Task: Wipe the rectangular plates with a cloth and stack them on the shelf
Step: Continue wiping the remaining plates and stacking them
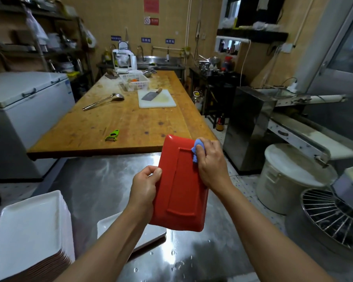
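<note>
The left hand point(145, 188) grips the long edge of a red rectangular plastic plate point(179, 186), fingers curled round its rim, thumb on the raised underside. The plate is held tilted, bottom up, above the steel bench point(102, 180). The right hand point(211, 161) presses a bunched blue cloth point(196, 149) against the plate's far corner, fingers curled over it. A stack of white rectangular plates point(29, 231) sits at the bench's left.

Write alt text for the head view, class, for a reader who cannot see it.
A person's left hand holds a red rectangular plate underside up while the right hand rubs it with a blue cloth, above a steel table bearing stacked white plates.
</note>
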